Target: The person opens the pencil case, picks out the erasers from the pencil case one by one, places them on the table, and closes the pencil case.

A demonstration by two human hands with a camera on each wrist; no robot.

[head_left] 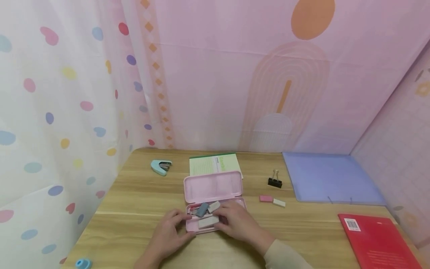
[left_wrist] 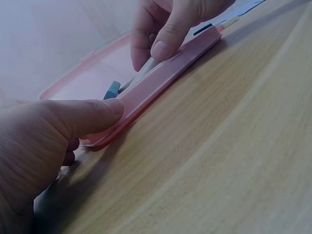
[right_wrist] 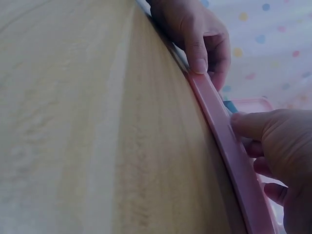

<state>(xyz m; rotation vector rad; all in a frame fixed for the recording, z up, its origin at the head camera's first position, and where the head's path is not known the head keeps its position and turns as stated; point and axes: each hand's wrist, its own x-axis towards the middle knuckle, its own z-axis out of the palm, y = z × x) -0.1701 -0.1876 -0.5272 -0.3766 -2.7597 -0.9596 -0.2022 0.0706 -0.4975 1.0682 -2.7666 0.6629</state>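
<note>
A pink pencil case lies with its lid raised on the wooden table. My left hand grips the case's left end, its thumb at the front rim in the left wrist view. With thumb and fingers, my right hand pinches a long white eraser inside the front part of the case. Behind it, a grey-blue eraser and a small white eraser rest on thin red and metallic items. The right hand covers part of the case's right side.
Behind the case lies a green notebook, with a light-blue stapler to its left. To the right are a pink eraser, another white eraser, a black binder clip, a blue folder and a red book. A small blue object stands front left.
</note>
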